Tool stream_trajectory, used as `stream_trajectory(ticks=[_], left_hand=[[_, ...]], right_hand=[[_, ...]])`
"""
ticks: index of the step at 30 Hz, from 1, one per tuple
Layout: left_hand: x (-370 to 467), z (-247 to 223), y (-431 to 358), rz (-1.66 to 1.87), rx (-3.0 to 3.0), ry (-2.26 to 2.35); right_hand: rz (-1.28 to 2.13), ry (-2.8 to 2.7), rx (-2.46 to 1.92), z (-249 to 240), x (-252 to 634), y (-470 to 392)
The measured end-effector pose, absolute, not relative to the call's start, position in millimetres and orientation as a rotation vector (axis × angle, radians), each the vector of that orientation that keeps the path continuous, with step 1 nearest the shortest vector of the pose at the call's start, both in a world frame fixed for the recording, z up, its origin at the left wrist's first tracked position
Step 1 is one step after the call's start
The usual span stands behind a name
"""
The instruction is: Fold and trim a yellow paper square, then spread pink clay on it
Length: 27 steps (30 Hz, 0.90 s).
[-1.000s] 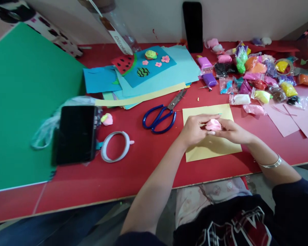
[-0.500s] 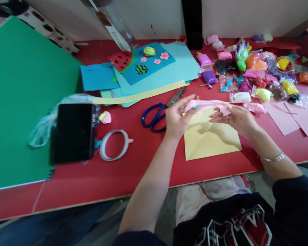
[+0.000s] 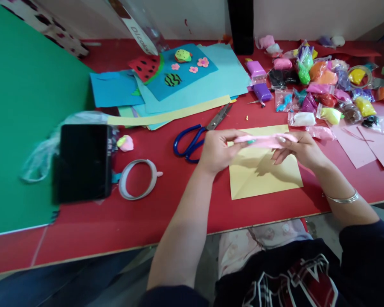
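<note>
Between the fingertips of both hands, stretching a soft, pale-pink strip of modelling clay (image 3: 265, 141), aligning its long axis nearly level from left to right and touching both hands, favouring neither as nearer. At its left end, closing thumb and curled fingers of the left hand (image 3: 215, 151) on the clay; at its right end, pinching with thumb and fingers of the right hand (image 3: 307, 149), while spreading the lower fingers loosely underneath. Compared with half a second earlier, holding the strip straighter and lower in the view, no longer showing a drooping flap at the right. Beneath, lying over a flat, yellow sheet of paper (image 3: 259, 179). Just beside the left hand, resting partly hidden: blue-handled metal scissors (image 3: 219, 117). Beyond the right hand, crowding the red tabletop (image 3: 179, 204): small, many-coloured clay packets in clear plastic (image 3: 320, 76).
</note>
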<state>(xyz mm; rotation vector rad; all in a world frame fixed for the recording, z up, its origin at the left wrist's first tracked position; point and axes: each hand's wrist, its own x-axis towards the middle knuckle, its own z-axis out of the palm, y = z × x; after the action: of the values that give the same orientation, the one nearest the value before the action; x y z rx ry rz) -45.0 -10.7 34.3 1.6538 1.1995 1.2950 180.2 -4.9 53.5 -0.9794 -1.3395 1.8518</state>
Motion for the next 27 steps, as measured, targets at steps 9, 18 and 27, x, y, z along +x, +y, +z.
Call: stream_trajectory(ticks=[9, 18, 27], left_hand=[[-20, 32, -12, 1.322, 1.475, 0.969], [-28, 37, -14, 1.459, 1.517, 1.181], [-5, 39, -24, 1.081, 1.563, 0.898]], right_hand=[[1.987, -1.33, -0.737, 50, 170, -10], [1.773, -1.298, -0.897, 51, 174, -9], [1.888, -1.682, -0.841, 49, 159, -24]])
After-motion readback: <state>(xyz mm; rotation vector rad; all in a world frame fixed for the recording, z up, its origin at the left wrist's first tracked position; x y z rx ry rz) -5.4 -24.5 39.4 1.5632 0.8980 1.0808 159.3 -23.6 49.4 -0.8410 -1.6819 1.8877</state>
